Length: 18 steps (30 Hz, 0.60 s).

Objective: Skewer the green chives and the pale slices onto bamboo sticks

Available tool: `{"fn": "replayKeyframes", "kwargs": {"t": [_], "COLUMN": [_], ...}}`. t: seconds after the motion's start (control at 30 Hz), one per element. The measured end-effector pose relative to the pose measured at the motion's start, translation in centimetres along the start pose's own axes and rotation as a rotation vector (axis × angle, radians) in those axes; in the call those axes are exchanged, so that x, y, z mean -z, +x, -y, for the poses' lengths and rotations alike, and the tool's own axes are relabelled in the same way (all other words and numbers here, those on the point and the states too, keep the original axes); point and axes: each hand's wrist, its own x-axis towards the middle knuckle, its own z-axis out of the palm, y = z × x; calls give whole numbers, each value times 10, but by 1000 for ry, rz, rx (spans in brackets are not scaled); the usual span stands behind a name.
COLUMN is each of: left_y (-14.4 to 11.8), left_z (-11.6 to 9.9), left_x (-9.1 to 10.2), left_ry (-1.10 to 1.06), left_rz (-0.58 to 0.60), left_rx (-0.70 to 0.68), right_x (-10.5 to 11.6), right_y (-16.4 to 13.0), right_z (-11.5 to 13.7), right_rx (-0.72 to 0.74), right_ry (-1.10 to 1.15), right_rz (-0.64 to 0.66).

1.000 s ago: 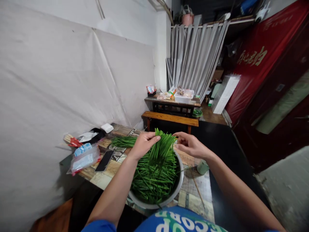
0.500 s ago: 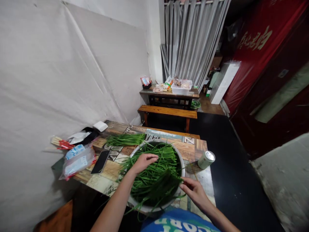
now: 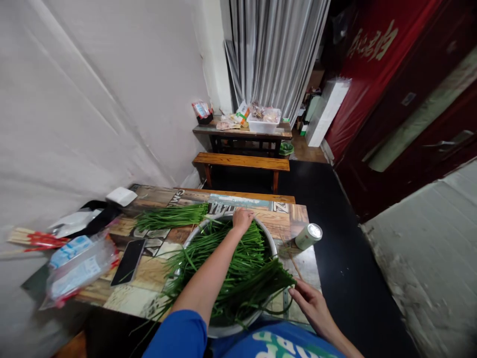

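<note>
A large metal bowl (image 3: 275,248) on the table is heaped with long garlic chives (image 3: 223,263). My left hand (image 3: 243,220) reaches across to the far rim, its fingers curled down over the chive ends. Whatever those fingers hold is hidden. At the bowl's right side, my right hand (image 3: 310,301) pinches the end of a bunch of garlic chives (image 3: 270,278) between thumb and fingers. This bunch lies slanted over the near part of the bowl. Another pile of garlic chives (image 3: 173,216) rests on the table, left of the bowl.
A drink can (image 3: 308,236) stands right of the bowl near the table's edge. To the left lie a phone (image 3: 127,262), a plastic package (image 3: 80,268), a black tray (image 3: 87,219) and red-wrapped chopsticks (image 3: 39,238). Beyond are a wooden bench (image 3: 241,161) and another table (image 3: 238,130).
My left hand has moved forward to the bowl's far rim and its fingers have curled. My right hand has shifted slightly down and right with the chive bunch. The view has turned somewhat right.
</note>
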Motion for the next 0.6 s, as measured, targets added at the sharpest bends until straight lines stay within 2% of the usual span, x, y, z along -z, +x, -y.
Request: {"fn": "replayKeyframes", "kwargs": {"t": [0.1,0.2,0.4,0.6], "left_y": [18,21,-7,-18], "left_z": [-3,-1,17,30], "left_x": [-4,3,14,0], "left_ry": [20,24,73,165], "left_rz": [-16,-6,143,132], "left_rx": [4,-35,-138,-65], "right_x": [4,8,13,12], "right_y": [1,2,5,7], "right_z": [1,-1,-9,-7], "right_rx": [-7,-6,-22,-4], "right_ry": [-31,-33,-13,49], "right_rz": [6,-6,5,-19]}}
